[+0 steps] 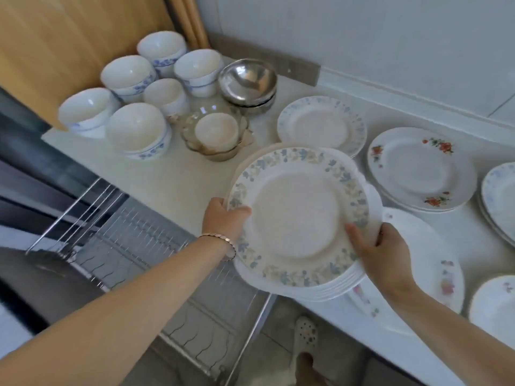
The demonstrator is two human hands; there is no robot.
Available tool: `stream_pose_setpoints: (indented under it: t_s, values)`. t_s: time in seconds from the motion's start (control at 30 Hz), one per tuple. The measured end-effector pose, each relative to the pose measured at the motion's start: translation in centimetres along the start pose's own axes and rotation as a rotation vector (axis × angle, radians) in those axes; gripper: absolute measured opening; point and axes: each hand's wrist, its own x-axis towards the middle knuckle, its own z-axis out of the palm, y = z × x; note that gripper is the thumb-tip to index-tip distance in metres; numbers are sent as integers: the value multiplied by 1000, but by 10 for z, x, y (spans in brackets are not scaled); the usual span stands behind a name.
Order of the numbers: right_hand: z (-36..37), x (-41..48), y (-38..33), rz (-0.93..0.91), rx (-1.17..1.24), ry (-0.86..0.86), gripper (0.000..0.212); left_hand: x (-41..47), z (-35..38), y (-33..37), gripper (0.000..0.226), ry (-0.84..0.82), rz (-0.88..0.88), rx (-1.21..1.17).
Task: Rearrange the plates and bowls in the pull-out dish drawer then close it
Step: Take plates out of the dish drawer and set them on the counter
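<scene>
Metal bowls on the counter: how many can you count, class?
1 stack of metal bowls, behind the glass dish, right of the white bowls. At least two are nested; the exact number is hidden.

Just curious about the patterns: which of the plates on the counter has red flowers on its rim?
The plate with red flowers lies on top of a stack right of the held stack; the other plates show blue, pastel or pink patterns.

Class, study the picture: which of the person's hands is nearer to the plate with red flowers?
Right. The right hand grips the held plate stack's near right edge, just below-left of the red-flower plate. The left hand grips the stack's far side.
</scene>
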Motion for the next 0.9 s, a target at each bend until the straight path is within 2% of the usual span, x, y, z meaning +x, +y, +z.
stream_pose_setpoints:
  t_s: [0.13,0.3,0.43,0.63,0.9]
  values:
    - [67,-70,-23,-37,47,-97,41,-6,-100,-46,28,53,-27,30]
    - [147,-163,-41,2,131,-227,29,-4,-210,-109,35,58,-103,194]
    - [199,-208,-27,137,171,-336,31,6,-254,-143,34,25,-139,411]
    - [260,-213,26,387,109,-467,31,48,-243,-187,30,-115,-263,622]
    - [318,-144,96,584,-2,-398,49,142,-154,-244,43,-190,-283,662]
